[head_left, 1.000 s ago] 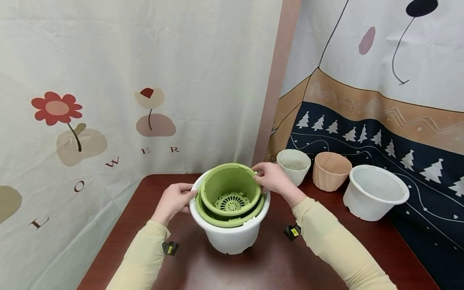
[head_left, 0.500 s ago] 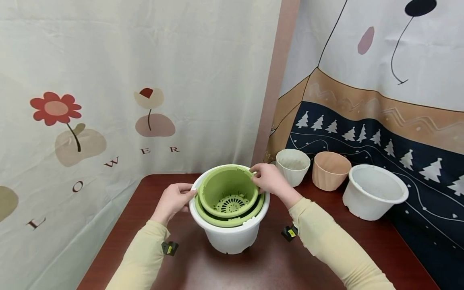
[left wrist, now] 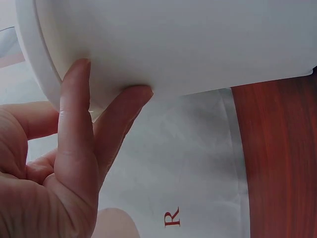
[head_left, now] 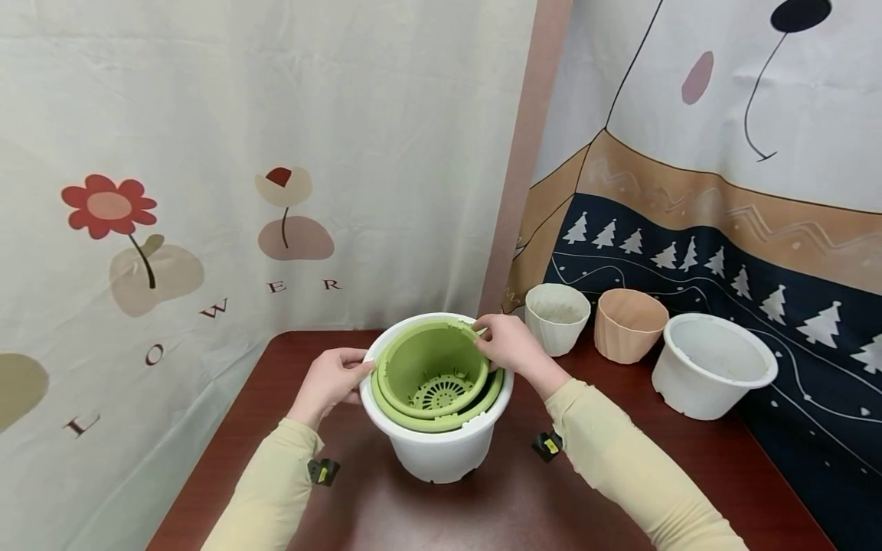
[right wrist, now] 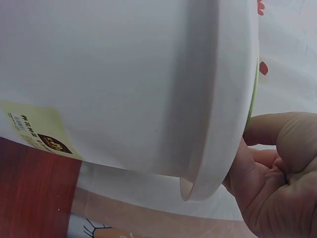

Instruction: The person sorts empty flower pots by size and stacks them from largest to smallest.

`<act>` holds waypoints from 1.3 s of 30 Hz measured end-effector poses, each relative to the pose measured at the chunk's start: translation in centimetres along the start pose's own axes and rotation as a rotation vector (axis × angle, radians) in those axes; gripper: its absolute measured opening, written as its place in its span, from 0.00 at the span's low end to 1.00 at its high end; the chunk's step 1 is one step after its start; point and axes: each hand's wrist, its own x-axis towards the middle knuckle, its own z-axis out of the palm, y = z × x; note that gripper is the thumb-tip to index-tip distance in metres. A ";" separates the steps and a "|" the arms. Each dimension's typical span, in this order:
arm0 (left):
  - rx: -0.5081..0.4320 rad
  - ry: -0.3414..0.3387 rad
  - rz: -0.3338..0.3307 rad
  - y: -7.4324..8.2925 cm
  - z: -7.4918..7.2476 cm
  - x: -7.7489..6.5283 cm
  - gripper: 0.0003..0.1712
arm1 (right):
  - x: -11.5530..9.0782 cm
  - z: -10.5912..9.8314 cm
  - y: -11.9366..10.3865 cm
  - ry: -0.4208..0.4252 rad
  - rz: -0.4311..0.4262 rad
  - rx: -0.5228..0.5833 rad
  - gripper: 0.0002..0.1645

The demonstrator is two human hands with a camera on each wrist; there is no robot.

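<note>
A white flowerpot stands upright on the table, with a larger green flowerpot nested in it. Inside that sits a smaller green flowerpot with a slotted bottom, its rim off-centre toward the left. My left hand holds the white pot's rim at the left; in the left wrist view two fingers press its outer wall below the rim. My right hand pinches the smaller green pot's rim at the right. The right wrist view shows the right hand beside the white pot's rim; its fingertips are partly hidden.
At the back right of the brown table stand a cream ribbed pot, a peach ribbed pot and another white pot. Printed curtains hang behind and at the right. A label sticks to the gripped white pot.
The smaller green pot has sunk a little and shifted left inside the larger one, and the right hand has moved with it. The left hand and white pot have stayed put.
</note>
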 end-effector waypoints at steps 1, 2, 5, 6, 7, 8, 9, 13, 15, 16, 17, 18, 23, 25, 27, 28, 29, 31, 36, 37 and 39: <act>0.000 -0.001 0.000 0.0 0.0 0.0 0.21 | 0.0 0.0 0.0 0.001 0.001 0.001 0.19; -0.001 -0.001 0.001 0.0 0.0 0.0 0.21 | 0.0 0.0 0.0 0.001 0.002 0.000 0.19; -0.002 0.000 -0.001 0.0 0.0 -0.1 0.21 | -0.1 0.0 0.0 0.007 0.000 -0.014 0.19; -0.001 0.000 -0.001 0.0 0.0 -0.1 0.21 | -0.1 0.0 0.1 0.014 -0.006 -0.035 0.19; -0.002 0.000 -0.002 0.0 0.0 -0.1 0.21 | -0.2 0.0 0.1 0.026 -0.015 -0.065 0.18; -0.003 0.000 -0.002 0.0 0.0 -0.1 0.21 | -0.2 -0.1 0.2 0.040 -0.027 -0.098 0.18; -0.005 -0.001 -0.001 0.1 0.0 -0.1 0.21 | -0.3 -0.2 0.2 0.058 -0.040 -0.129 0.18; -0.011 -0.005 0.004 0.1 0.1 -0.1 0.21 | -0.7 -0.7 0.3 0.130 -0.094 -0.220 0.18; -0.011 -0.004 0.005 0.1 0.1 -0.1 0.21 | -0.8 -1.0 0.5 0.142 -0.112 -0.213 0.18; -0.011 -0.003 0.004 0.1 0.1 -0.1 0.21 | -0.9 -1.2 0.6 0.142 -0.117 -0.206 0.18; -0.012 -0.002 0.004 0.1 0.1 -0.1 0.21 | -1.0 -1.3 0.7 0.141 -0.122 -0.197 0.18; -0.012 -0.001 0.003 0.1 0.1 -0.1 0.21 | -1.0 -1.4 0.9 0.138 -0.124 -0.183 0.18; -0.009 0.000 0.005 0.1 0.1 -0.2 0.22 | -1.4 -1.9 1.7 0.116 -0.152 -0.123 0.19; -0.006 0.001 0.005 0.1 0.1 -0.2 0.22 | -1.5 -2.0 1.9 0.114 -0.175 -0.109 0.19; -0.003 0.001 0.005 0.1 0.1 -0.2 0.22 | -1.7 -2.1 2.0 0.114 -0.203 -0.094 0.20; -0.003 0.001 0.004 0.1 0.1 -0.2 0.22 | -1.8 -2.1 2.1 0.114 -0.215 -0.085 0.20; -0.002 0.001 0.004 0.1 0.1 -0.2 0.22 | -2.0 -2.2 2.2 0.115 -0.228 -0.080 0.20; -0.001 0.000 0.002 0.1 0.1 -0.2 0.22 | -2.2 -2.3 2.4 0.118 -0.252 -0.076 0.21; -0.007 -0.001 0.001 0.1 0.1 -0.2 0.22 | -2.7 -2.6 3.1 0.133 -0.280 -0.075 0.23; -0.007 -0.002 0.002 0.1 0.1 -0.2 0.22 | -2.9 -2.7 3.3 0.137 -0.283 -0.071 0.23; -0.008 -0.001 0.002 0.1 0.1 -0.2 0.22 | -3.0 -2.7 3.7 0.149 -0.290 -0.070 0.24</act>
